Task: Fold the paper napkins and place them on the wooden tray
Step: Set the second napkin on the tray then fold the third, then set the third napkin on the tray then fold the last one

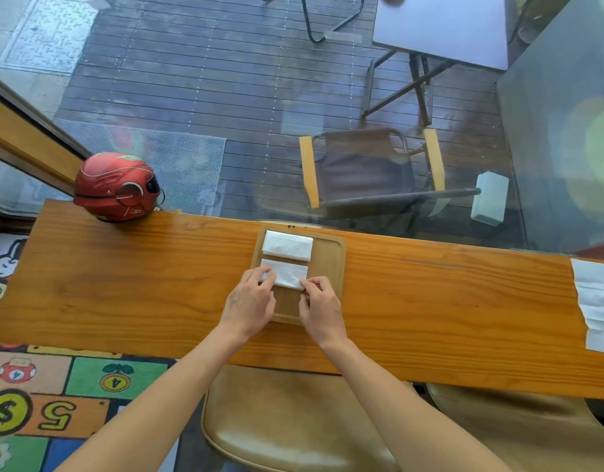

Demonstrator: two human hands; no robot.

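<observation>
Now napkin (287,273) (folded) between both hands' grip.

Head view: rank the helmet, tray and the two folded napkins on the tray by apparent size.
1. Tray and helmet: look about alike, so unranked.
2. Far napkin and near napkin: about equal; hands partly cover the near one.

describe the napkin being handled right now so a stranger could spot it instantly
On the long wooden counter sits a wooden tray holding two folded white napkins. It is the nearer napkin, the one whose near corners both hands pinch.
</observation>
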